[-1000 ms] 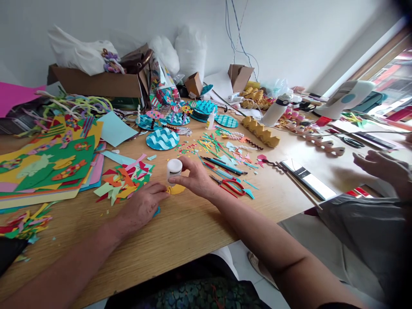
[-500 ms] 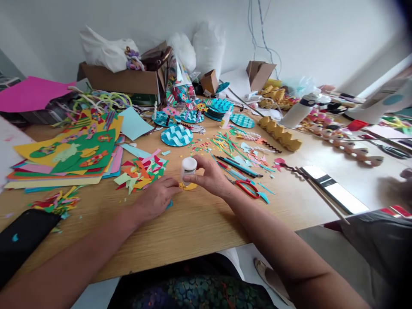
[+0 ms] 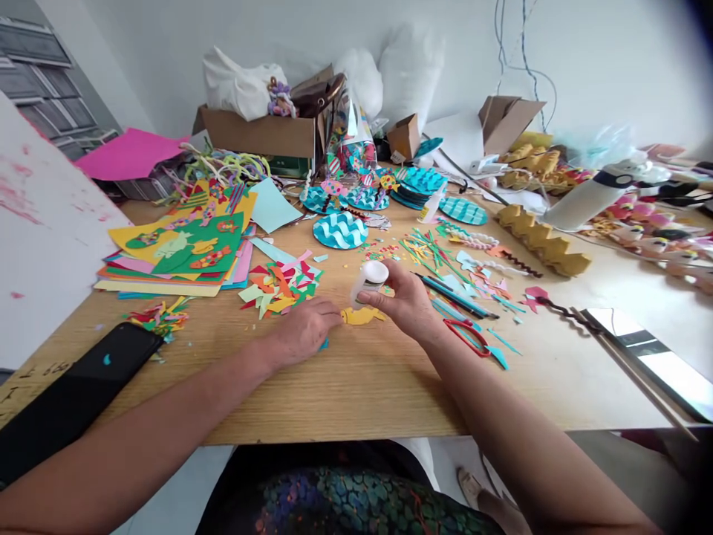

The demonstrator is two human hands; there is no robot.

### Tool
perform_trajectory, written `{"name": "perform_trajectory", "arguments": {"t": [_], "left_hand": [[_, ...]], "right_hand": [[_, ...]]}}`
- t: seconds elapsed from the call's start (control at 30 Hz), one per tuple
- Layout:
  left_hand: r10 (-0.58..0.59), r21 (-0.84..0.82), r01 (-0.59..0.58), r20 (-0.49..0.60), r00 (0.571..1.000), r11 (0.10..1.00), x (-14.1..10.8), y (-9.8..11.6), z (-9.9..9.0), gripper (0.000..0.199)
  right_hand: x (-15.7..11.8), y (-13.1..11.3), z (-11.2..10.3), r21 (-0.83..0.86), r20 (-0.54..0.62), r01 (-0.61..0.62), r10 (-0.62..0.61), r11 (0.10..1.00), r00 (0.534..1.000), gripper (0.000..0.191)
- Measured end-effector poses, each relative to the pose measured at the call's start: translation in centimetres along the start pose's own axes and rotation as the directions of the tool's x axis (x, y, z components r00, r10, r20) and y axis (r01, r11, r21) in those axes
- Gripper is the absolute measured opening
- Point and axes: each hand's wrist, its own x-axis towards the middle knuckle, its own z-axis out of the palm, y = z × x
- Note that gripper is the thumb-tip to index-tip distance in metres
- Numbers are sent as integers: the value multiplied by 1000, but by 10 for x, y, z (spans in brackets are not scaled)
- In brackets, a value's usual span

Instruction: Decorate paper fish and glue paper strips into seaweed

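Observation:
My right hand [image 3: 409,301] is wrapped round a small white glue bottle [image 3: 372,281], tilted with its broad round base up and its lower end near a yellow paper cutout [image 3: 362,316] shaped like a fish. The tip of the bottle is hard to make out. On the table, my left hand [image 3: 309,327] has its fingers pressed together at the cutout's left end, holding it. A scrap of blue paper shows under that hand. Coloured paper scraps [image 3: 281,286] lie just beyond the left hand.
Red-handled scissors [image 3: 466,338] and dark pencils [image 3: 454,293] lie right of my right hand. Stacked coloured paper [image 3: 172,271] and a black phone [image 3: 83,379] are at left. Blue wavy-patterned discs [image 3: 339,231], another glue bottle [image 3: 431,206] and an egg-carton strip [image 3: 543,238] stand farther back.
The view has swung left, so the table and things appear farther right. Both hands stay at the yellow cutout, and the glue bottle is tilted a little more.

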Motion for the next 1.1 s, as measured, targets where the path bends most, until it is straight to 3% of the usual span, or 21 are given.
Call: {"name": "perform_trajectory", "arguments": {"t": [0.63,1.1], "left_hand": [[-41,-51,44,59,997,998,-1,-1,3,25],[-17,-43,17,2,1000,999,-1,0,1,29]], "right_hand": [[-1,2,2,-6,-1,-9,9,1000,1000,29],[-1,-2,2,1,-25,0,0,1000,1000,27]]}}
